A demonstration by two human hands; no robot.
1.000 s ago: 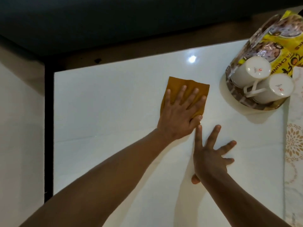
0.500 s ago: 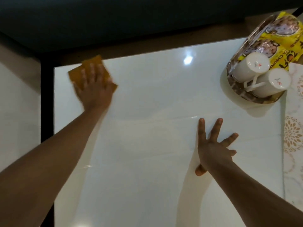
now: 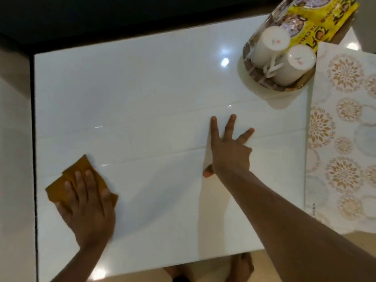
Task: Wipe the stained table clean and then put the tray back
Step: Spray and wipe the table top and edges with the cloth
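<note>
The white glossy table (image 3: 154,94) fills the view. My left hand (image 3: 87,206) presses flat on a folded mustard-yellow cloth (image 3: 78,166) near the table's left edge, towards the front. With fingers spread, my right hand (image 3: 228,151) rests flat on the table right of centre. The round tray (image 3: 255,75) stands at the back right corner, bearing two upturned white mugs (image 3: 270,44) (image 3: 295,64) and yellow snack packets (image 3: 321,19).
A white cloth with gold floral patterns (image 3: 343,139) covers the table's right strip. A black frame edge (image 3: 32,139) runs along the left side, with pale floor beyond. Dark ground lies behind the table. My feet show below the front edge.
My left hand swept the cloth from the table's middle to the back left corner, then down the left side towards the front. My right hand stayed planted.
</note>
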